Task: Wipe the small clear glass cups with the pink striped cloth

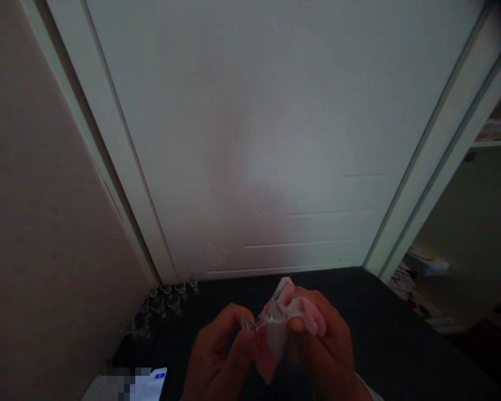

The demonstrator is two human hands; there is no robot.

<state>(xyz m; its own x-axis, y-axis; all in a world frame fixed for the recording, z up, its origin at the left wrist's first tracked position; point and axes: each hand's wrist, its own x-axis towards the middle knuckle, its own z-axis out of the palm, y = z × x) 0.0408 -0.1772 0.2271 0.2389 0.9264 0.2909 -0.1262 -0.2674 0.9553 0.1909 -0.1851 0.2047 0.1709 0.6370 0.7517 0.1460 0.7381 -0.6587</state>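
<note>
My left hand [221, 356] pinches the stem and base of a small clear glass [271, 314], held low in the middle of the view. My right hand [323, 348] is closed around a pink cloth [309, 317], which is pressed against the glass's bowl and hangs down between the two hands. Both hands are close together above a dark floor mat.
Several small clear glasses [162, 306] stand on the dark mat [379, 334] in the left corner by a white door [275, 139] with heart marks. A lit phone [148, 384] lies at the bottom left. Shelves with books [417, 267] open at the right.
</note>
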